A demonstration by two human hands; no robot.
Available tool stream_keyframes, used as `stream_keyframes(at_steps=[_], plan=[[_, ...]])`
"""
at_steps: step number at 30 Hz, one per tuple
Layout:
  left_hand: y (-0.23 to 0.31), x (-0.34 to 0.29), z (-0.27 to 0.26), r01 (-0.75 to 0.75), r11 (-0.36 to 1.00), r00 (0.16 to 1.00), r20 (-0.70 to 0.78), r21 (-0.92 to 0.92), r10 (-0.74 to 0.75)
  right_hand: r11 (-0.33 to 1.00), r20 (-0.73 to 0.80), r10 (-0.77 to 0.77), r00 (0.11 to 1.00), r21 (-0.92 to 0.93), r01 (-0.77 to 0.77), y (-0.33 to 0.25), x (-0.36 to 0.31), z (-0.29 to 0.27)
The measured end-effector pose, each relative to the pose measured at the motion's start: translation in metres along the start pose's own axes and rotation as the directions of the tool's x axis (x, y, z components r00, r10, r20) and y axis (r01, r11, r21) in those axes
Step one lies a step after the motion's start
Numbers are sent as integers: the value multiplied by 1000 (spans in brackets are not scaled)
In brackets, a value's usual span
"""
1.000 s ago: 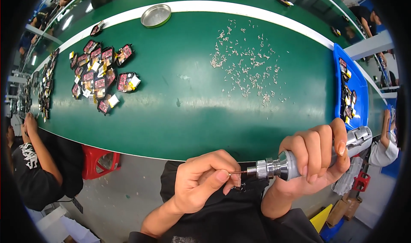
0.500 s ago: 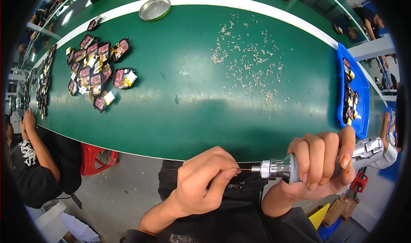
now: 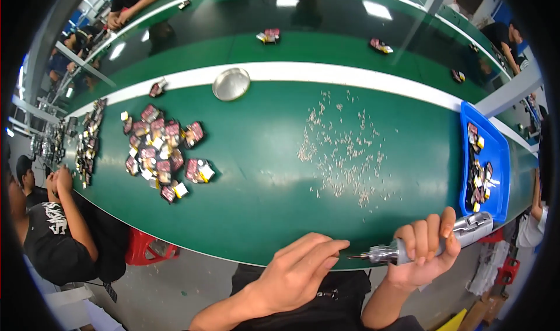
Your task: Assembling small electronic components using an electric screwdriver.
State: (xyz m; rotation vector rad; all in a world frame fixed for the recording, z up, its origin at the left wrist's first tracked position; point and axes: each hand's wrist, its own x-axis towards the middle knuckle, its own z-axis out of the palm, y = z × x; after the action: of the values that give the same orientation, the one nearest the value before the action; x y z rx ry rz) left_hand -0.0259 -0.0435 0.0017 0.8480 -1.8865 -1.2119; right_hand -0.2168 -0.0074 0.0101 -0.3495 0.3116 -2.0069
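My right hand (image 3: 424,246) is wrapped round the grey and silver body of an electric screwdriver (image 3: 475,229), which lies level above the near table edge. Its thin bit (image 3: 357,256) points left toward my left hand (image 3: 303,269). My left fingers are stretched out, with the index finger and thumb slightly apart beside the bit's tip. Any tiny piece between them is too small to make out. Farther off, many small screw-like pieces (image 3: 350,167) lie scattered on the green tabletop (image 3: 262,156).
Small black units with pink faces and pale tags (image 3: 164,147) are heaped at the left. A blue tray (image 3: 499,173) at the right holds several more. A round metal dish (image 3: 231,84) rests by the white ledge. A co-worker (image 3: 64,232) sits at the far left near a red stool (image 3: 149,248).
My left finger and thumb have let go of the bit, and the fingers have straightened. The view has tilted up, showing more of the far conveyor.
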Motion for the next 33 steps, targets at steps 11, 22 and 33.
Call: stream_keyframes(at_steps=[11, 22, 33], plan=[[3, 45, -10, 153, 987, 985, -77, -46, -156, 986, -93, -120, 988, 108, 130, -19, 18, -18], [-28, 41, -20, -15, 854, 973, -189, 520, 132, 991, -146, -112, 983, 61, 122, -22, 5, -39], [-28, 48, -27, -195, 595, 978, 109, 780, 178, 994, -123, -80, 989, 64, 89, -18, -1, -44]])
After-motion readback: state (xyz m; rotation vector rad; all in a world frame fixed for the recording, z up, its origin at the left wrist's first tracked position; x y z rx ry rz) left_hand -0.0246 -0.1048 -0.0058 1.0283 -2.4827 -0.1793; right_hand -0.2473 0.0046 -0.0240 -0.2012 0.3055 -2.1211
